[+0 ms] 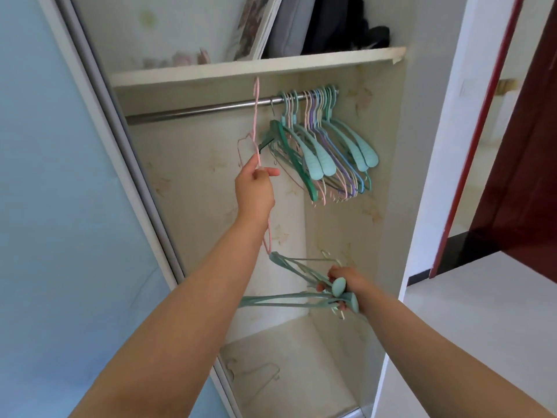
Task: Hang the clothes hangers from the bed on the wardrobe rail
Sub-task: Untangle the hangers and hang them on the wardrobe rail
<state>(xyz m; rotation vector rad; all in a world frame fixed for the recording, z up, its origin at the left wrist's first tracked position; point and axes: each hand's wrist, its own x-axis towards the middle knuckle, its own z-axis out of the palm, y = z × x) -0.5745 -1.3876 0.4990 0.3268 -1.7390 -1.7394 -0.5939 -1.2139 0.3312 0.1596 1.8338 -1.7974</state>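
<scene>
My left hand (254,188) is raised inside the wardrobe, gripping a thin pink hanger (255,116) held edge-on, its hook up at the level of the steel rail (196,110) and just under the shelf. The hook's contact with the rail cannot be made out. My right hand (343,282) is lower, at waist height, closed on a bundle of teal hangers (289,297) that point left. Several teal, purple, pink and blue hangers (325,146) hang bunched at the right end of the rail.
A white shelf (256,67) above the rail carries folded grey and dark items. A blue sliding door (60,206) bounds the left side. Wire hangers (256,375) lie on the wardrobe floor. A dark red door (518,146) stands at the right.
</scene>
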